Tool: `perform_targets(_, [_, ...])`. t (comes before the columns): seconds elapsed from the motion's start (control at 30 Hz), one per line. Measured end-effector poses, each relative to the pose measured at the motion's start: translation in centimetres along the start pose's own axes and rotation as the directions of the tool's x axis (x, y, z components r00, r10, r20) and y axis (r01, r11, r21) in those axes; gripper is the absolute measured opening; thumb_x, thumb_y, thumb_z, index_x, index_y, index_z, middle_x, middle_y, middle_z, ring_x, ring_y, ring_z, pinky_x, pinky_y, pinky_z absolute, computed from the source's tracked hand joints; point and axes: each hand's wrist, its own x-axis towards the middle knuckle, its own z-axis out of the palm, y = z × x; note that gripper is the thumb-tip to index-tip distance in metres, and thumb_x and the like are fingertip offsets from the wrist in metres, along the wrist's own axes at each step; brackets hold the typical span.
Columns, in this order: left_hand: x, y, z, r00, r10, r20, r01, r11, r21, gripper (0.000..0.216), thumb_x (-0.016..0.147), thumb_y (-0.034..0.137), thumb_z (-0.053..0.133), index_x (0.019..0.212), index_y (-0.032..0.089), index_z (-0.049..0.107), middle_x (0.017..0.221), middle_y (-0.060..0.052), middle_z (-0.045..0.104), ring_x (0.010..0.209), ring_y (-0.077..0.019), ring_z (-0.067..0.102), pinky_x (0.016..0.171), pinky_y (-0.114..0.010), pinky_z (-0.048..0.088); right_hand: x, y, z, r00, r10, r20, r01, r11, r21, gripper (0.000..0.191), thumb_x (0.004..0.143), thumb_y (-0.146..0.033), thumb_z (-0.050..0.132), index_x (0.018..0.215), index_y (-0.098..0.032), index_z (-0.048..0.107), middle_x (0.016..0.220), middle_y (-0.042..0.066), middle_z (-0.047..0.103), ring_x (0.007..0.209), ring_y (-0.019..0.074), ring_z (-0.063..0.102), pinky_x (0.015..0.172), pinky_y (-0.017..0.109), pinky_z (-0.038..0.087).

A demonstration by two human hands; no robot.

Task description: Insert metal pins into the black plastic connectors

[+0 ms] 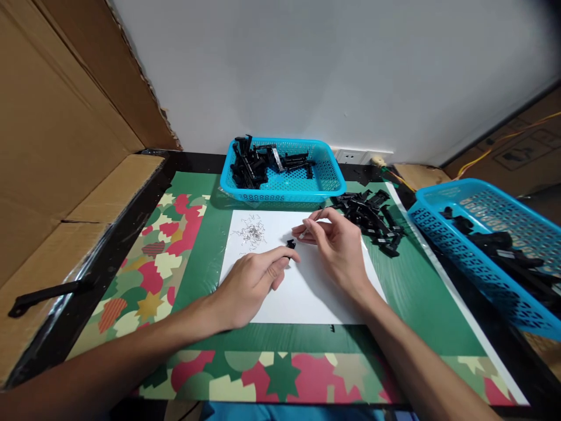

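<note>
My left hand point(258, 280) rests over the white sheet, thumb and forefinger closed on a small black plastic part point(291, 244) whose top end sticks up past the fingers. Just to the right, my right hand point(335, 242) is closed in a pinch above the sheet. A pale tip shows between its fingers, but what it belongs to is mostly hidden. On the left of the white sheet point(307, 298) lies a loose heap of thin, bent wire pieces point(253, 233). A pile of black plastic parts point(372, 219) lies right of the sheet.
A blue basket point(284, 197) with black plastic parts stands at the back by the wall. Another blue basket point(477, 280) with black parts is at the right. A tiny black piece point(332, 328) lies below the sheet. Cardboard point(56, 117) walls off the left side.
</note>
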Motion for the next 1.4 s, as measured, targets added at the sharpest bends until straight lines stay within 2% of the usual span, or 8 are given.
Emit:
perform_targets(0.17, [0.09,-0.01,0.04,1.000,0.011,0.008,-0.011,1.000,-0.005,0.038,0.118,0.045,0.036,0.120,0.025,0.068,0.070,0.006,0.056,0.067,-0.0148,0.050,0.071,-0.032,0.036,0.41,0.46,0.77,0.999,0.010,0.043,-0.013,0.998,0.068,0.026,0.100,-0.044,0.074,0.092,-0.024,0.060,0.085,0.007,0.081,0.082,0.0252,0.083,0.075,0.039,0.069])
perform_targets(0.47, [0.10,0.13,0.08,0.999,0.011,0.031,-0.013,0.998,0.068,0.026,0.113,0.030,0.039,0.113,0.025,0.065,0.070,0.007,0.055,0.067,-0.0139,0.052,0.071,-0.030,0.037,0.60,0.58,0.68,0.998,-0.030,0.057,0.024,0.996,0.090,0.029,0.098,-0.042,0.078,0.085,-0.022,0.063,0.080,0.005,0.079,0.076,0.0232,0.081,0.070,0.034,0.066])
perform_targets(0.8, [0.11,0.01,-0.02,0.998,0.049,0.044,-0.054,0.993,0.109,0.035,0.094,0.007,0.041,0.114,0.026,0.063,0.072,0.008,0.057,0.067,-0.0137,0.052,0.068,-0.028,0.035,0.50,1.07,0.51,0.990,-0.112,0.081,0.116,0.992,-0.043,0.022,0.103,-0.035,0.073,0.087,-0.021,0.066,0.080,0.005,0.081,0.070,0.0209,0.078,0.069,0.033,0.061])
perform_targets(0.97, [0.20,0.21,-0.11,0.998,0.032,0.059,-0.041,0.986,0.161,0.037,0.086,0.005,0.043,0.108,0.026,0.063,0.070,0.008,0.055,0.065,-0.0131,0.051,0.067,-0.028,0.033,0.40,1.07,0.41,0.987,-0.131,0.093,0.139,0.986,-0.093,0.022,0.104,-0.036,0.071,0.087,-0.021,0.067,0.080,0.005,0.081,0.070,0.0204,0.076,0.069,0.034,0.060])
perform_targets(1.07, [0.20,0.20,-0.20,0.997,0.035,0.063,-0.043,0.989,0.140,0.035,0.086,0.006,0.044,0.107,0.026,0.063,0.069,0.008,0.053,0.064,-0.0130,0.050,0.067,-0.028,0.034,0.30,0.95,0.34,0.985,-0.139,0.101,0.150,0.983,-0.108,0.026,0.104,-0.036,0.071,0.084,-0.023,0.060,0.082,0.005,0.081,0.071,0.0204,0.076,0.070,0.034,0.060])
perform_targets(1.4, [0.31,-0.05,-0.30,0.996,0.052,0.078,-0.061,0.991,0.116,0.034,0.087,0.007,0.041,0.107,0.026,0.062,0.066,0.009,0.053,0.062,-0.0130,0.047,0.066,-0.028,0.034,0.25,0.93,0.18,0.989,-0.087,0.117,0.090,0.996,-0.023,0.028,0.104,-0.035,0.071,0.085,-0.024,0.054,0.085,0.006,0.083,0.076,0.0233,0.080,0.073,0.035,0.060])
